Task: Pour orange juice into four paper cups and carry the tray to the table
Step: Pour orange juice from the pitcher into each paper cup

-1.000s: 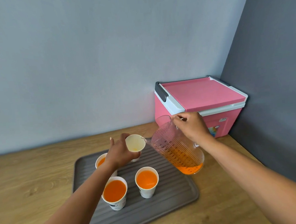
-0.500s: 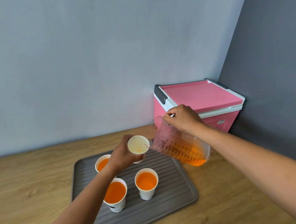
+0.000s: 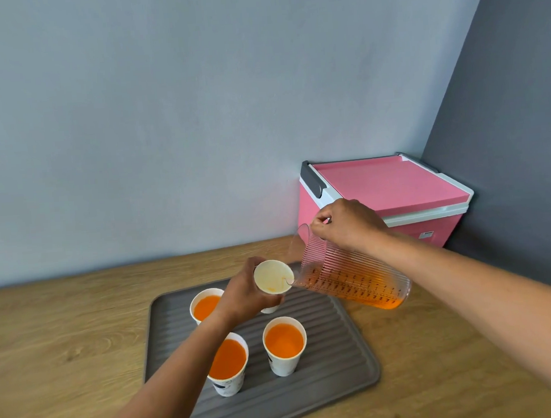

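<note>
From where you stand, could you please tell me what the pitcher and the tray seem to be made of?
The pitcher looks like clear ribbed plastic, possibly glass: juice shows through its fluted wall. The tray seems matte grey plastic or rubber, moulded in ridges, without shine.

No legible text anywhere. On jug (image 3: 347, 279): rows of dark graduation marks and tiny figures along ribbed clear wall, too small to read. On pink cooler box (image 3: 390, 184): small white label (image 3: 427, 234) on front face below lid rim, print blurred. On near-left paper cup (image 3: 226, 387): dark printed pattern low on wall, no letters made out. On near-right paper cup (image 3: 285, 363): dark mark at left side, unreadable.
</note>
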